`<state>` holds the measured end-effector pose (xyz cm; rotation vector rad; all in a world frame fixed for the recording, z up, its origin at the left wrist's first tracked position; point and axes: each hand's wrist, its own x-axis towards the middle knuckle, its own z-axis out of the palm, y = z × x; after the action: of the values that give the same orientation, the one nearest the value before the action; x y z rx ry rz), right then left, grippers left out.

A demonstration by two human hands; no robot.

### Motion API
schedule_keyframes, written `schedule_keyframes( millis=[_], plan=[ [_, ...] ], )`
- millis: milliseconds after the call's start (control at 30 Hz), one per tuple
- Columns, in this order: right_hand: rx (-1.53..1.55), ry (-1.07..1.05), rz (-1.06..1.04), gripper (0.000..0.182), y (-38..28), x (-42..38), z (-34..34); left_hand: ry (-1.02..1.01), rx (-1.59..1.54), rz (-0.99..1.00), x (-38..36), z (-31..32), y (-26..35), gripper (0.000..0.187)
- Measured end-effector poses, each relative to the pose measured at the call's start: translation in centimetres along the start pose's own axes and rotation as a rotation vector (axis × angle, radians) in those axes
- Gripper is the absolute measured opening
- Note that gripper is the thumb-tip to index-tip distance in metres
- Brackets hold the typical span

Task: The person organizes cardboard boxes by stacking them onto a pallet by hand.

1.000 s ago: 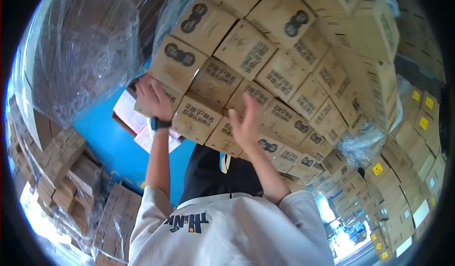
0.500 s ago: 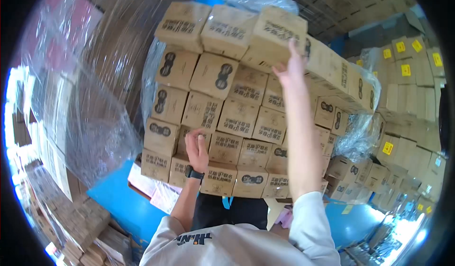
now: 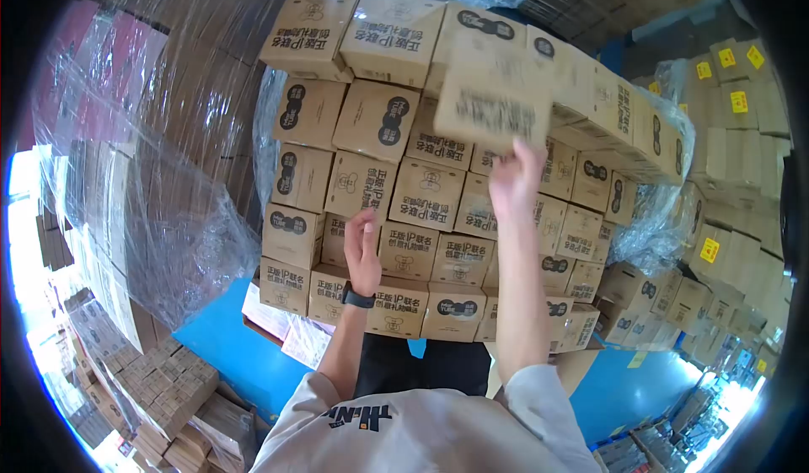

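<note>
A stack of printed cardboard boxes rises in front of my body. My right hand is closed at the lower right edge of one cardboard box, which is tilted and smeared by motion near the top of the stack. Where the fingertips meet that box is partly hidden. My left hand, with a dark watch on the wrist, is held before the lower rows with its fingers loosely extended and nothing in it. Behind the moving box, another box shows a dark round logo.
Clear plastic wrap hangs on the left, and more wrap bunches at the stack's right side. Boxes with yellow labels stand to the right. Smaller cartons lie lower left on the blue floor.
My right hand has come down and toward me, and the top-row box has tipped forward with it, uncovering a box behind. My left hand has shifted slightly right and up.
</note>
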<state>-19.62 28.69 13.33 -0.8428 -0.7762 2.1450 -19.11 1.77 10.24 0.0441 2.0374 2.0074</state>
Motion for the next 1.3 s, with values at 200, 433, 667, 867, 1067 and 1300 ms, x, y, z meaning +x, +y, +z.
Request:
schedule_keyframes(
  millis=[200,433,667,867,1067,1300],
  plan=[
    [0.188,0.046,0.438,0.056,0.2,-11.1,-12.8,-0.164,-0.043,-0.166,-0.8,-2.4,-1.9,0.048],
    [-0.667,-0.418,0.858,0.069,6.5,-15.5,-11.8,-0.370,0.352,-0.296,-3.7,-4.2,-7.4,0.058],
    [-0.411,-0.499,1.037,0.068,10.0,-14.2,-7.7,0.305,0.095,-0.361,-6.0,-11.1,-6.1,0.034],
    [-0.760,-0.292,0.590,0.068,17.2,-17.3,-6.6,0.224,0.641,-0.157,-7.1,-13.7,-6.5,0.038],
    [-0.833,-0.118,0.375,0.058,21.1,-19.8,-5.9,0.140,1.081,0.098,-4.2,-15.2,-8.8,0.046],
    [-0.598,-0.076,0.059,0.047,23.7,-22.6,-5.9,-0.018,0.944,0.099,-3.5,-17.0,-9.4,0.048]
  ],
)
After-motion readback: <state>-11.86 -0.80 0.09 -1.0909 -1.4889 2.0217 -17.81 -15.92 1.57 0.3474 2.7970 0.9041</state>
